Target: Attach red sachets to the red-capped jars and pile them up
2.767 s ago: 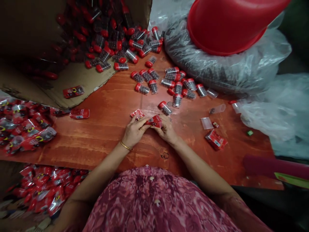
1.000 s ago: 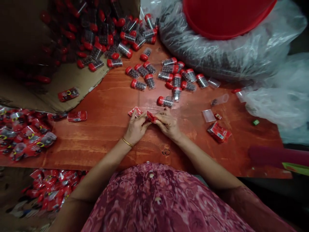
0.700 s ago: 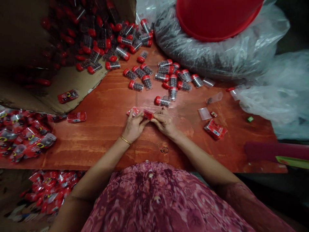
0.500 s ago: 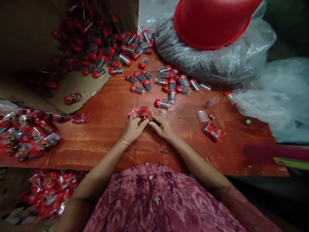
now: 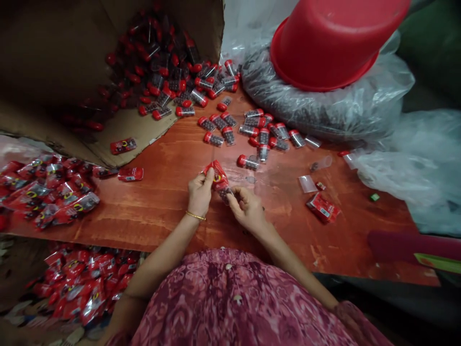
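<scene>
A red printed wrapper (image 5: 218, 177) with a clear vial of dark beads (image 5: 225, 193) at its lower end is between my hands, above the table. My left hand (image 5: 200, 193), with a gold bangle at the wrist, pinches the wrapper's upper part. My right hand (image 5: 248, 206) closes its thumb and fingers on the vial's lower right end. How far the vial sits inside the wrapper I cannot tell. Just beyond lies a single red-capped vial (image 5: 248, 162), with several more red-capped vials (image 5: 264, 137) behind it.
A cardboard box (image 5: 162, 132) on its side spills red-capped vials. Filled red packets (image 5: 54, 185) heap at the left, more packets (image 5: 90, 278) lie below the table edge. A red bucket (image 5: 331, 53) rests on a plastic sack (image 5: 324, 108). A stack of red wrappers (image 5: 323, 207) lies right.
The wrapper has turned from lying flat across my hands to a slant, and the vial's end now shows. My right hand has shifted down and right. The camera view has tilted slightly.
</scene>
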`<state>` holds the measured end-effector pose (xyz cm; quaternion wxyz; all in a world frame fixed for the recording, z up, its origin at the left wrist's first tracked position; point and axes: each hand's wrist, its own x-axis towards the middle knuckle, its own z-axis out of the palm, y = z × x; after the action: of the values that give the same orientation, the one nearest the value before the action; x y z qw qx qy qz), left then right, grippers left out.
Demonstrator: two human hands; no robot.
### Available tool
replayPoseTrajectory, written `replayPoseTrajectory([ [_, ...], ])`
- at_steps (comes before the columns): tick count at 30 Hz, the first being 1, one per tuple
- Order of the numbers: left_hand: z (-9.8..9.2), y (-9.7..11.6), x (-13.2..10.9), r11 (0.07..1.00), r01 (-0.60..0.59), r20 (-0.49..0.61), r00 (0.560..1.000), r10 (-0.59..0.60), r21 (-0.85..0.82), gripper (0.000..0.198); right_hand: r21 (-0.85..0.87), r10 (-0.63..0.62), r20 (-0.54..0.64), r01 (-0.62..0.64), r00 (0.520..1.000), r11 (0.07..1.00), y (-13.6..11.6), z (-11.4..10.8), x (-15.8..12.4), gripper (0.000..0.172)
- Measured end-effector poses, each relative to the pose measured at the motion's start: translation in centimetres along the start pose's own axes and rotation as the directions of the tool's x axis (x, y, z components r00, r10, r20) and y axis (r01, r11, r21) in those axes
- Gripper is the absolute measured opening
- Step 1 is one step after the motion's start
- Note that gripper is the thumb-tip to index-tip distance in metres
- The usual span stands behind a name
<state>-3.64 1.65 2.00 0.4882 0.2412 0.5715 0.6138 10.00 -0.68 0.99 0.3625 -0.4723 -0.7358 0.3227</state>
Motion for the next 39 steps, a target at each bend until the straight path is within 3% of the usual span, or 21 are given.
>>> replayPoseTrajectory([
  [4,0.0,2.2,0.7,0.989,0.04,-0.112,0.992,-0.056,-0.145,0.039,-0.043,-0.001,-0.053,-0.001,0.999,0.999,0.0,0.2,-0.9,0.013],
  [8,-0.1,3.5,0.8,0.967,0.128,-0.033,0.99,-0.138,-0.219,0.035,0.02,0.058,-0.07,-0.056,0.996,0.998,0.8,0.1,-1.0,0.015],
  [13,-0.1,2.9,0.1,0.938,0.249,0.032,0.968,-0.248,-0.241,0.032,0.028,0.056,-0.08,-0.054,0.995,0.998,2.3,0.1,-1.0,0.017],
  [19,-0.4,1.7,-0.3,0.978,0.108,0.01,0.994,-0.108,-0.177,0.035,-0.057,-0.012,-0.121,0.006,0.993,0.998,2.9,0.1,-1.6,0.017],
  [24,0.5,2.2,0.5,0.986,0.007,0.001,1.0,-0.007,-0.165,0.034,-0.303,-0.243,-0.069,0.211,0.968,0.929,2.1,-0.4,-1.2,0.013],
  [29,2.1,1.9,0.7,0.978,0.189,0.129,0.976,-0.177,-0.084,0.032,-0.378,-0.376,-0.01,0.344,0.927,0.86,0.8,-0.2,-0.8,0.012],
  [34,2.5,1.6,-0.7,0.94,0.34,0.256,0.91,-0.326,-0.01,0.028,-0.233,-0.327,0.0,0.318,0.945,0.919,0.4,0.1,-1.1,0.014],
  [39,2.3,1.3,-1.6,0.901,0.432,0.242,0.879,-0.411,-0.039,0.024,-0.144,-0.281,-0.03,0.274,0.959,0.951,0.5,0.6,-1.7,0.015],
])
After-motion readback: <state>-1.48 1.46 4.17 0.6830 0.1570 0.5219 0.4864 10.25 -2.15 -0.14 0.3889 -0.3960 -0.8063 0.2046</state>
